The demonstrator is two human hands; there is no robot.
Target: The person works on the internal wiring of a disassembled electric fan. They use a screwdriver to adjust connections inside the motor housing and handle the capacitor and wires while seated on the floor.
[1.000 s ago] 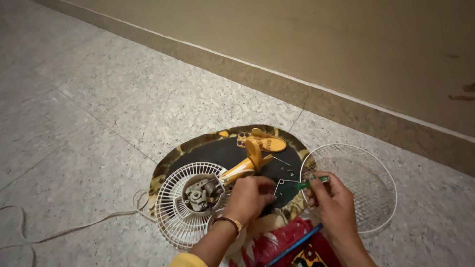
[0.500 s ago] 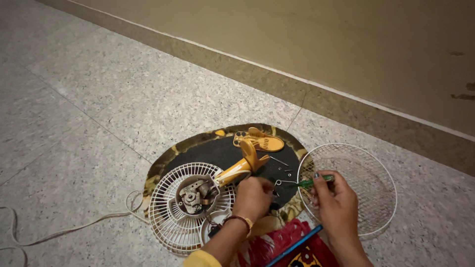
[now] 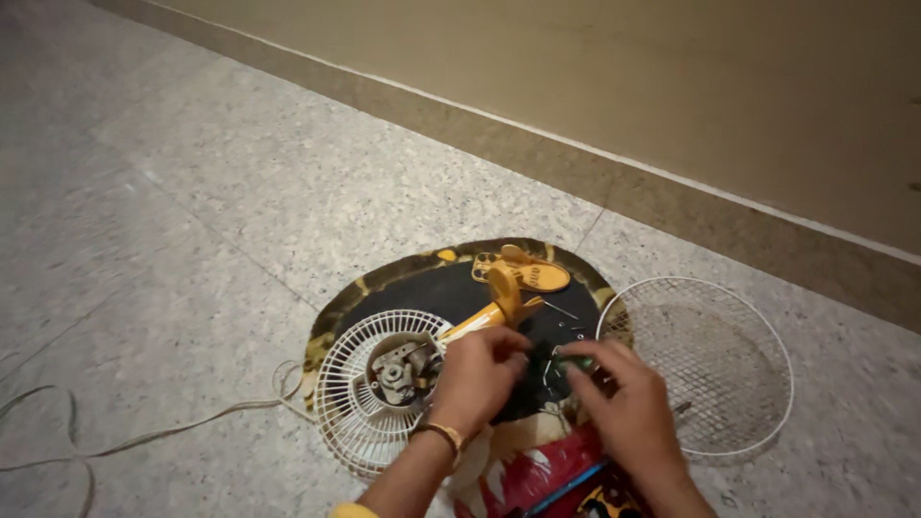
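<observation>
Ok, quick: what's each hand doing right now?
Left hand: closed on a small part by the white fan guard; what it is cannot be told.
Right hand: closed on a green-handled tool.

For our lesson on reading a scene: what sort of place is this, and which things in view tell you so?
Probably an indoor room of a home, with repair work done on the floor. The clues: a speckled stone floor, a plain wall with a skirting band, and a dismantled fan grille lying on a round mat.

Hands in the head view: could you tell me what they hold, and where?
Both hands meet on a small dark part; the exact grip cannot be told.
</observation>
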